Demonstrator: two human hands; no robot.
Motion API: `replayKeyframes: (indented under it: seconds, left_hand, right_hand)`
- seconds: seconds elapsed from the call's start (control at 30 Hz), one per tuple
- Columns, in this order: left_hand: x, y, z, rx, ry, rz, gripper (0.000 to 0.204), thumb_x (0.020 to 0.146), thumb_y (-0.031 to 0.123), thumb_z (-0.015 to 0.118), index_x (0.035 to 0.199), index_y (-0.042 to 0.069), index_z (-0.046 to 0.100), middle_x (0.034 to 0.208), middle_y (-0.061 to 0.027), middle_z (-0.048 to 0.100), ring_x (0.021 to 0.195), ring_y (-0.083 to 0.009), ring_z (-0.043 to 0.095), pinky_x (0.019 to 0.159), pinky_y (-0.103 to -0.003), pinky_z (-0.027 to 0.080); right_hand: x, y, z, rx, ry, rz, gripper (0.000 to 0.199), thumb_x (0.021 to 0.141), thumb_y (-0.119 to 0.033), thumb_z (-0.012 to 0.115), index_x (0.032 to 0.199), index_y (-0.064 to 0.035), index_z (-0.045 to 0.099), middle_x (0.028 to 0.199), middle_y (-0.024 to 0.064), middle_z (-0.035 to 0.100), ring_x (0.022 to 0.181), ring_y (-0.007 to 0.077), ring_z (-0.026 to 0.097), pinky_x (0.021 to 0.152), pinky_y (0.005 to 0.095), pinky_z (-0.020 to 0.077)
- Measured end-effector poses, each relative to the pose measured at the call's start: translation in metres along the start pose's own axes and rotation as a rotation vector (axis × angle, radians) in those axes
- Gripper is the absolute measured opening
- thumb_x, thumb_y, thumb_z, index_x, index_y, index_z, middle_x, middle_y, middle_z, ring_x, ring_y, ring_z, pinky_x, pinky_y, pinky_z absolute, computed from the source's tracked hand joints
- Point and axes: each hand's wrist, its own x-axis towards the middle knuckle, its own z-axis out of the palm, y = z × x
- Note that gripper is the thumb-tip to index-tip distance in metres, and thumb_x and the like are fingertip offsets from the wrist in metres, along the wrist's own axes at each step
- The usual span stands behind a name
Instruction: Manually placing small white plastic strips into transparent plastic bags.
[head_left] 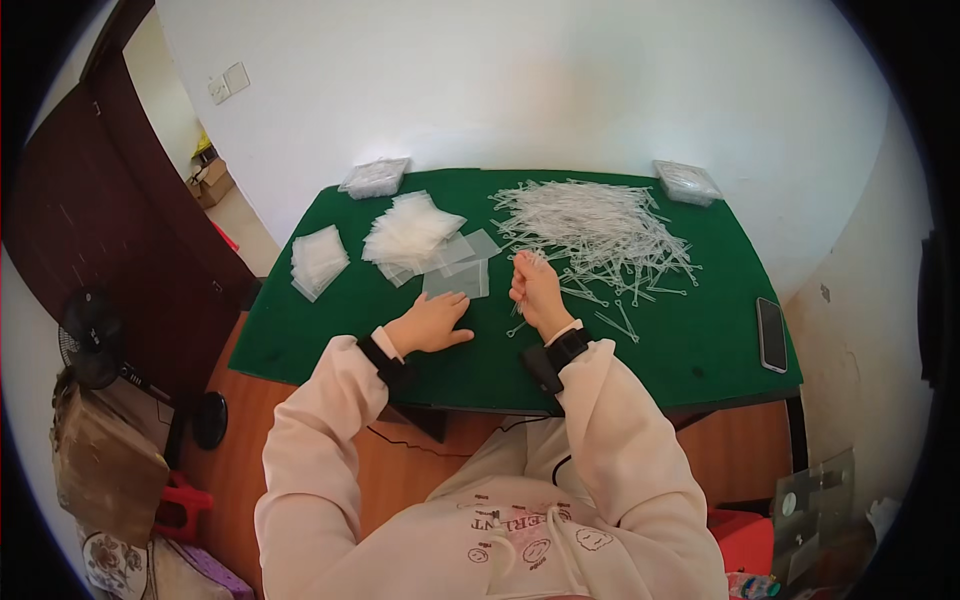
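My left hand lies flat with its fingers apart, its fingertips at the lower edge of a small clear zip bag. Closed in a fist, my right hand grips some thin clear plastic sticks; a looped end pokes out below the fingers. How many it holds cannot be seen. Just beyond that hand spreads a large loose pile of the same clear sticks, each with a small loop at one end. A fanned heap of zip bags sits beyond my left hand, and a smaller stack of bags lies farther left.
The table has a green cloth top. A clear packed box stands at its back left, another clear box at its back right. A phone lies near the right edge. A black fan stands left of the table, beside a dark door.
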Motion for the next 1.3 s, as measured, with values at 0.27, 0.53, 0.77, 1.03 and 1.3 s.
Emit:
replayKeyframes:
  seconds: [0.27, 0.53, 0.77, 1.03, 1.3]
  left_hand:
    - [-0.02, 0.009, -0.051, -0.177, -0.322, -0.056, 0.058, 0.074, 0.032, 0.063, 0.117, -0.002, 0.045, 0.119, -0.017, 0.049, 0.109, -0.0335, 0.046, 0.089, -0.041, 0.039]
    - [0.018, -0.03, -0.012, -0.357, 0.129, 0.318, 0.072, 0.064, 0.025, 0.072, 0.124, 0.001, 0.042, 0.117, -0.0181, 0.049, 0.109, -0.0328, 0.045, 0.091, -0.035, 0.038]
    - [0.018, -0.01, -0.023, -0.303, 0.018, 0.239, 0.084, 0.057, 0.031, 0.075, 0.125, -0.003, 0.039, 0.113, -0.0183, 0.05, 0.102, -0.0329, 0.05, 0.088, -0.035, 0.04]
    - [0.018, -0.017, -0.02, -0.237, 0.084, 0.234, 0.084, 0.057, 0.036, 0.073, 0.125, -0.002, 0.04, 0.102, -0.0171, 0.056, 0.093, -0.0312, 0.054, 0.08, -0.035, 0.043]
    - [0.046, -0.013, -0.039, -0.453, 0.656, 0.138, 0.08, 0.06, 0.034, 0.074, 0.127, 0.007, 0.04, 0.101, -0.0124, 0.059, 0.094, -0.0301, 0.055, 0.08, -0.035, 0.043]
  right_hand:
    - [-0.009, 0.005, 0.017, 0.013, -0.104, -0.22, 0.012, 0.085, -0.013, 0.056, 0.092, -0.004, 0.052, 0.061, -0.0034, 0.045, 0.048, 0.0056, 0.039, 0.045, 0.0212, 0.0323]
    - [-0.002, 0.014, 0.012, -0.527, -0.143, -0.233, 0.012, 0.085, -0.014, 0.058, 0.083, -0.0021, 0.056, 0.062, -0.0026, 0.049, 0.051, 0.005, 0.044, 0.047, 0.0197, 0.0347]
    - [-0.005, 0.013, 0.011, -0.507, -0.129, -0.276, 0.013, 0.085, -0.015, 0.058, 0.081, -0.0027, 0.057, 0.058, -0.003, 0.048, 0.049, 0.004, 0.043, 0.046, 0.0175, 0.0334]
    - [-0.006, 0.009, 0.018, -0.499, -0.131, -0.134, 0.018, 0.085, -0.018, 0.059, 0.073, -0.0053, 0.053, 0.054, -0.0045, 0.041, 0.045, 0.0041, 0.037, 0.043, 0.0211, 0.0307]
    - [-0.002, 0.014, 0.002, -0.748, -0.069, -0.204, 0.026, 0.085, -0.023, 0.06, 0.067, -0.0074, 0.048, 0.053, -0.0055, 0.041, 0.045, 0.0032, 0.033, 0.041, 0.0202, 0.0241]
